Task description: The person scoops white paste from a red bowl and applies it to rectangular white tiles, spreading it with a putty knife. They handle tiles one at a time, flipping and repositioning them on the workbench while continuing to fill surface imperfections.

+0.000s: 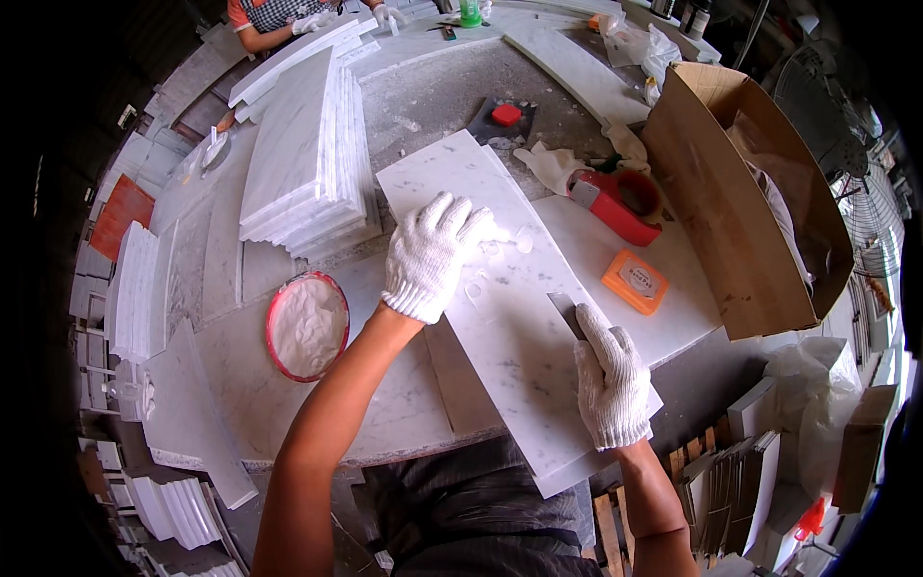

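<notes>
A long, pale marble slab with grey veining lies slantwise before me, its near end jutting past the table edge. My left hand, in a white knit glove, rests palm down on it with fingers bent slightly apart. Wet, whitish smears show beside those fingers. Gloved likewise, my right hand is closed round a flat scraper, its index finger stretched along the tool. The scraper's dark metal blade lies close to the slab; its handle is hidden in my hand. Another slab edge shows under the near end.
Stacked marble slabs stand far left; a red-rimmed tub of white paste sits nearer. Rightward are a red tape dispenser, an orange hand pad, a cardboard box and a fan. A co-worker's gloved hand shows beyond.
</notes>
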Available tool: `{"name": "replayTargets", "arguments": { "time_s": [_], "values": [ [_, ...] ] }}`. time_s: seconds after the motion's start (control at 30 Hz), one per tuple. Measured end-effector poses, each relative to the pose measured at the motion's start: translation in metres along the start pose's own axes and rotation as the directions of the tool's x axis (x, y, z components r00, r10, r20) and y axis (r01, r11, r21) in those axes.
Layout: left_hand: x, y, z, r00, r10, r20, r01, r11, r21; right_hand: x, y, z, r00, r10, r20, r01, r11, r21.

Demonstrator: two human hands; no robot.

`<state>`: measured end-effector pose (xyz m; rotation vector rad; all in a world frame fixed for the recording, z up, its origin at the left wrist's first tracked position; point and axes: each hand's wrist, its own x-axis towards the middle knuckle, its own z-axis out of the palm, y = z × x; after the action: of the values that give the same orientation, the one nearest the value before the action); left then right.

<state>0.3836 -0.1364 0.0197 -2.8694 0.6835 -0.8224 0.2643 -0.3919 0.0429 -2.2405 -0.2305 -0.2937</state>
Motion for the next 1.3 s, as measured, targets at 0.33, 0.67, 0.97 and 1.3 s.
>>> {"name": "replayTargets", "arguments": {
  "time_s": [0.33,0.67,0.97,1.3],
  "values": [
    [-0.001,0.001,-0.001,1.000,0.002,0.003,-0.002,1.000,0.020,0.000,0.000,-0.001,1.000,0.007,0.007,-0.007,1.000,0.000],
    [0.004,0.006,-0.012,0.999,-0.036,0.028,0.036,0.999,-0.016,-0.002,-0.006,-0.001,0.993,0.112,0.030,-0.114,0.988,0.107],
    [0.000,0.001,-0.008,0.986,-0.154,-0.069,0.137,0.970,-0.202,-0.005,-0.002,0.003,0.998,0.050,-0.044,-0.043,0.991,0.130],
    [-0.081,0.025,-0.065,0.562,-0.780,0.276,0.456,0.014,-0.890,-0.045,0.036,-0.044,0.778,0.324,-0.539,-0.081,0.902,0.425]
  ]
}}
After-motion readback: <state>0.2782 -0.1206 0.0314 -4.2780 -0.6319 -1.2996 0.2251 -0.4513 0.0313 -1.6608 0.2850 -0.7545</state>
